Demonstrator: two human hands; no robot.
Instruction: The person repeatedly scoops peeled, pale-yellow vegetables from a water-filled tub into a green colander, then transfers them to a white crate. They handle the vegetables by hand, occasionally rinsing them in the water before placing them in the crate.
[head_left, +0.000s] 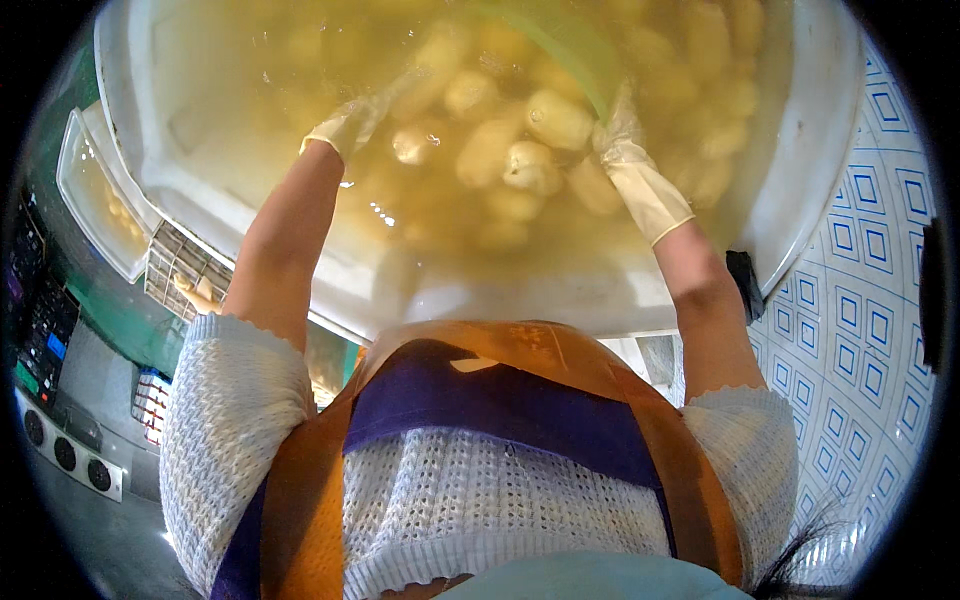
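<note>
A large white tub (814, 150) of cloudy yellowish water spreads before me. Pale peeled root pieces (559, 120), which look like lotus root, lie in it, mostly under the surface. My right hand (626, 142), in a cream rubber glove, is at the lower end of a curved green plastic strip (574, 56). Thumb and fingers appear to lie on either side of this strip; its far part blurs into the water. My left hand (367, 120), gloved alike, reaches into the water left of the pieces. Its fingers are submerged and blurred, so their grip cannot be made out.
Beyond the tub's left edge stand a smaller white bin (105, 195) with pale pieces in liquid and a wire basket (176, 262) holding pale pieces. A black object (744, 285) sits by the near right rim. Blue-patterned tiles (840, 337) lie on the right.
</note>
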